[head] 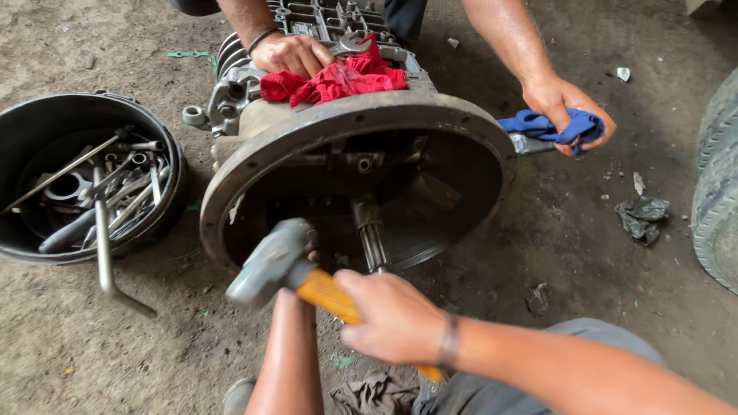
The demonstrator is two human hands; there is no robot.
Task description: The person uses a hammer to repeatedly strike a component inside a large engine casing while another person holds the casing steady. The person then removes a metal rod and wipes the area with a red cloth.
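1. The left hand [310, 247] is almost wholly hidden behind the hammer [292, 277]; only a few fingertips show at the rim of the bell housing [254, 154], so whether it grips anything cannot be told.
2. The hammer head is motion-blurred and its orange handle's far end vanishes under the right hand [396, 319], whose fingers are wrapped tight round the handle.
3. The hammer lies just in front of the housing's open mouth, its long axis running diagonally: grey head up-left, handle down-right toward the person.
4. The gearbox shaft [371, 234] inside the housing points out of the mouth toward the camera (its lower end is covered by the hammer and hand).
5. Across the housing, another person's hand [290, 54] rests beside a red rag [338, 79] and a spanner [350, 42]; their other hand [569, 107] holds a blue cloth [550, 127] over a tool.
6. A black tub [23, 123] of tools sits on the ground at left, partly cut off.
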